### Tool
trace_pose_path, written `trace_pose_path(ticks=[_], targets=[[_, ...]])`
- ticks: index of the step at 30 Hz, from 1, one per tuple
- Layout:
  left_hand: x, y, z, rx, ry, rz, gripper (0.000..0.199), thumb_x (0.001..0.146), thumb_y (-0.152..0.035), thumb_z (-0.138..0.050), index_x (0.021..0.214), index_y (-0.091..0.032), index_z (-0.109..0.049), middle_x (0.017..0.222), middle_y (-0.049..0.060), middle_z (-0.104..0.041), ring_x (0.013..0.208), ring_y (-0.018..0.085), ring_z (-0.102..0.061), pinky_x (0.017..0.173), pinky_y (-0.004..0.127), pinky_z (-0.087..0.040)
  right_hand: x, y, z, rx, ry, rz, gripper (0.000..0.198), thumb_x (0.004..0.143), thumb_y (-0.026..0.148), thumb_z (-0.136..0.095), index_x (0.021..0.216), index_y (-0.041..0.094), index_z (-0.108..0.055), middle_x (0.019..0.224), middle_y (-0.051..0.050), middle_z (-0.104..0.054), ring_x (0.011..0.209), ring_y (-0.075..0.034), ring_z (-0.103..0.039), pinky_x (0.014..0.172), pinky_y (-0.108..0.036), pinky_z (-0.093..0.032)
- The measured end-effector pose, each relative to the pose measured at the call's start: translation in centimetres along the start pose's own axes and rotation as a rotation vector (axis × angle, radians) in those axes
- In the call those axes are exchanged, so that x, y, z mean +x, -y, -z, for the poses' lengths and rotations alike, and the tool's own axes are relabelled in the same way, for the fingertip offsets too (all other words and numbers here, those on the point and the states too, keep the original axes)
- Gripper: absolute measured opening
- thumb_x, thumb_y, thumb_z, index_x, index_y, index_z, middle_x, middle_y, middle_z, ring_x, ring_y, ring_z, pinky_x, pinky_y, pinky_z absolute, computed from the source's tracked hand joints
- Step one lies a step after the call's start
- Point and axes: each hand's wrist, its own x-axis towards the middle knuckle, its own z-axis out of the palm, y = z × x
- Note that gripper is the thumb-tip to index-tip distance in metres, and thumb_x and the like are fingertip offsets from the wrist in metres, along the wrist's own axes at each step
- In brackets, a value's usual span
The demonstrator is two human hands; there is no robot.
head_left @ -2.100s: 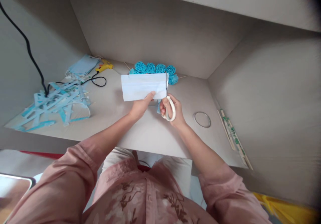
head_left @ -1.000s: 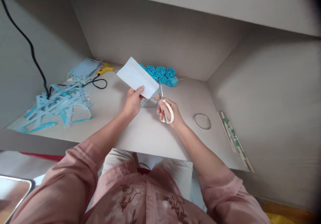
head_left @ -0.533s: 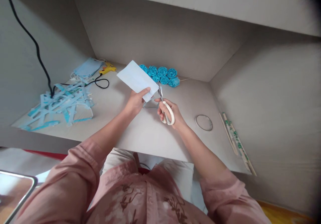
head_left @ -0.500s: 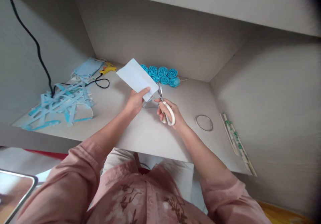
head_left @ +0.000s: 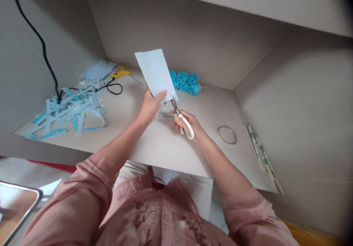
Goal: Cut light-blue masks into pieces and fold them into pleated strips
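A pale blue face mask sheet (head_left: 153,69) is pinched at its lower edge by my left hand (head_left: 150,106), thumb on top. My right hand (head_left: 190,123) is wrapped round the white handles of a pair of scissors (head_left: 176,108). Their blades lie at the lower right corner of the sheet. Beneath the hands a thin trimmed strip (head_left: 165,113) shows in part. Blue rosettes (head_left: 183,77) in rows lie behind the sheet, which hides some of them.
Cut blue strips (head_left: 68,111) are heaped at the left, near a stack of masks (head_left: 97,70) and a yellow glue gun (head_left: 120,71) with a black cord. At the right are a wire coil (head_left: 227,135) and wooden sticks (head_left: 263,156) along the side wall.
My left hand has turned the sheet more upright, its top end swinging up and right. The scissor blades now lie over the sheet's corner. The view has shifted slightly.
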Motion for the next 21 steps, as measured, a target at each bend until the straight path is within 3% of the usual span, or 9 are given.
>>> trace_pose_path(ticks=[9, 21], targets=[[-0.8, -0.5, -0.5, -0.038, 0.004, 0.074, 0.037, 0.069, -0.031, -0.078, 0.098, -0.018, -0.058, 0.090, 0.005, -0.065, 0.090, 0.024, -0.065, 0.080, 0.038, -0.054, 0.0, 0.0, 0.0, 0.007, -0.015, 0.011, 0.061, 0.074, 0.060, -0.068, 0.116, 0.017, -0.062, 0.070, 0.001, -0.060, 0.054, -0.009, -0.052, 0.045, -0.022, -0.038], [-1.1, -0.6, -0.6, 0.001, -0.004, 0.069, 0.037, 0.070, -0.031, -0.078, 0.099, -0.018, -0.059, 0.094, 0.006, -0.065, 0.100, 0.028, -0.064, 0.083, 0.039, -0.055, 0.1, -0.3, 0.0, 0.017, -0.004, 0.041, 0.062, 0.075, 0.063, -0.066, 0.116, 0.017, -0.061, 0.070, 0.002, -0.058, 0.051, -0.008, -0.050, 0.043, -0.021, -0.039]])
